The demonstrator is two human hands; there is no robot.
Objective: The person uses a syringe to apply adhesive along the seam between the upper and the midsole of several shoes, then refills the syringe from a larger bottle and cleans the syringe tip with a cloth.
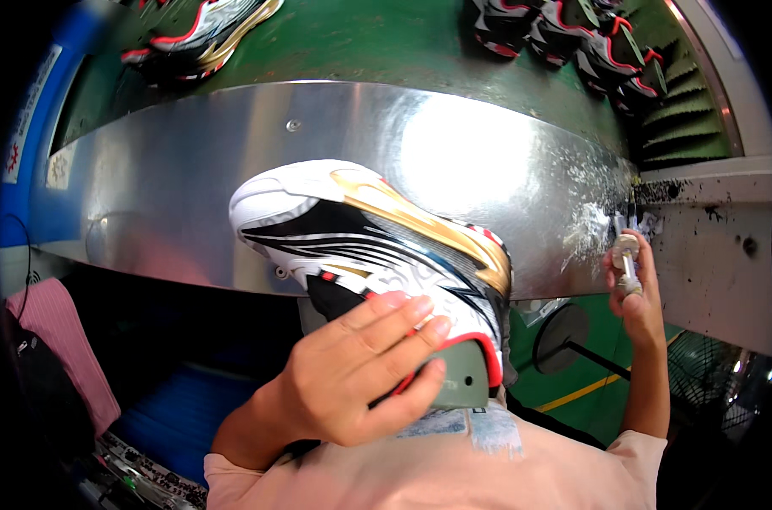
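Observation:
My left hand (352, 365) is closed on a white, black and gold sports shoe (386, 246) with red trim. The shoe lies on its side, toe to the left and sole facing away from me, over the near edge of the metal bench. A green shoe last (464, 378) fills its collar. Off to the right, my right hand (645, 297) pinches a small tool with a slim whitish handle (630, 270). Its tip is beside white residue at the bench's right end, too small to make out. Beige covers seem to wrap those fingertips.
Beyond the curved metal bench (190, 170) runs a green surface (360, 51). Similar shoes (203, 42) stand at far left, and several more shoes (564, 38) on lasts at far right. A grey panel (717, 255) borders the right; a pink cloth (59, 348) hangs at left.

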